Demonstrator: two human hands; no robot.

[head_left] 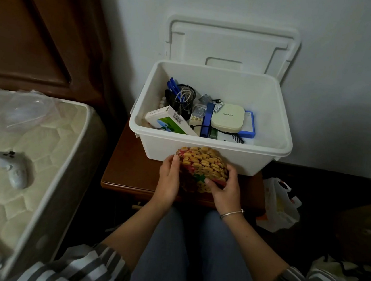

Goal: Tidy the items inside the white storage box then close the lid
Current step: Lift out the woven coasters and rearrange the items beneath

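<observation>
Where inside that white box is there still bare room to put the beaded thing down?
The white plastic storage box is bare at its right end, between the blue flat case and the right wall. The left and middle are crowded: black mesh pen cup, white carton, cream square device.

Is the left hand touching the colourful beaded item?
Touching. The head view shows the left hand pressed against the left side of the beaded item, no gap visible.

White storage box (204, 153); yellow-beaded pouch (202, 165) (red and green beneath).
</observation>
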